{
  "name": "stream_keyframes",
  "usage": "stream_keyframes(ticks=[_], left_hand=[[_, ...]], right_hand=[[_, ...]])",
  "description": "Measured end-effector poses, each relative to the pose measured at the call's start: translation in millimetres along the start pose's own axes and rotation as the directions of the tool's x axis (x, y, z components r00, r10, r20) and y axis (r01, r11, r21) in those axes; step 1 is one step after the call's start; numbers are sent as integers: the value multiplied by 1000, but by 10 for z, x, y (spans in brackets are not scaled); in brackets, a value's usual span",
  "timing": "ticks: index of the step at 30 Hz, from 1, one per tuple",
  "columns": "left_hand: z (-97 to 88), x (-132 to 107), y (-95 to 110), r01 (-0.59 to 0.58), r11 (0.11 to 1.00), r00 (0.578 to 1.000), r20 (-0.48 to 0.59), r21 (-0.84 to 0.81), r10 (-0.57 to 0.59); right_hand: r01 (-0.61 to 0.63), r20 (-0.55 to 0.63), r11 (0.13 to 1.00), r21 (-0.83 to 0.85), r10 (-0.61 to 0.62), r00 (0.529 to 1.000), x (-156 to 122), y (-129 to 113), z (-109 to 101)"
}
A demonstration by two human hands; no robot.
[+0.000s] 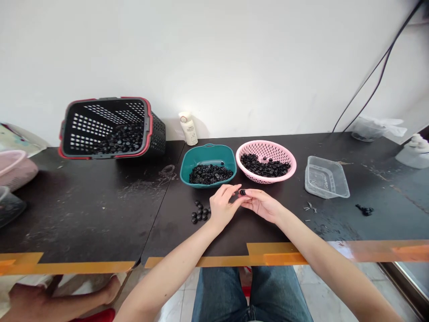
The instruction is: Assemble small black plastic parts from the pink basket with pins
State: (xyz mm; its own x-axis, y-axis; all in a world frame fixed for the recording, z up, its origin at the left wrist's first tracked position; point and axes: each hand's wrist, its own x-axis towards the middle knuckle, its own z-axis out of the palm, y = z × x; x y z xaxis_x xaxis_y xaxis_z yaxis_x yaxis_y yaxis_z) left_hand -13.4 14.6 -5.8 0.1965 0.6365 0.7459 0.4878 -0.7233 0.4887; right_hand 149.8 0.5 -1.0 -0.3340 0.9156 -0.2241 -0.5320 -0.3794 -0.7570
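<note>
"Dark tabletop (100,214), white wall (217,58) behind. What about the fingers?"

"On the right hand (263,205), they're clamped on a black piece (241,192). The left hand (221,205) is right beside it; whether its fingers grip too, I can't tell."

"Nearby?"

"Black caps (200,212) beside the left hand; beyond, a teal bin (208,154) and pink basket (279,153)."

"Farther?"

"Clear tub (335,180) right, crate (147,127) left."

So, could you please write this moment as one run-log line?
right hand: holding small black part | left hand: fingertips at it | beyond: teal tub, pink basket | beside left hand: loose black pieces
</note>
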Motion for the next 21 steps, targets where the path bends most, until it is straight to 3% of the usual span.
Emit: stream_keyframes(ticks=[8,15,21], left_hand=[[-17,25,31,3,993,1000,-5,-115,-4],[-14,13,25,12,993,999,-39,-118,-17],[-26,17,42,18,994,999,-34,-111,-22]], right_hand=[[90,26,995,-37,-90,996,-22,-20,55],[253,-103,943,-215,-279,955,-45,-25,82],[302,-107,894,-332,-354,929,-57,-18,94]])
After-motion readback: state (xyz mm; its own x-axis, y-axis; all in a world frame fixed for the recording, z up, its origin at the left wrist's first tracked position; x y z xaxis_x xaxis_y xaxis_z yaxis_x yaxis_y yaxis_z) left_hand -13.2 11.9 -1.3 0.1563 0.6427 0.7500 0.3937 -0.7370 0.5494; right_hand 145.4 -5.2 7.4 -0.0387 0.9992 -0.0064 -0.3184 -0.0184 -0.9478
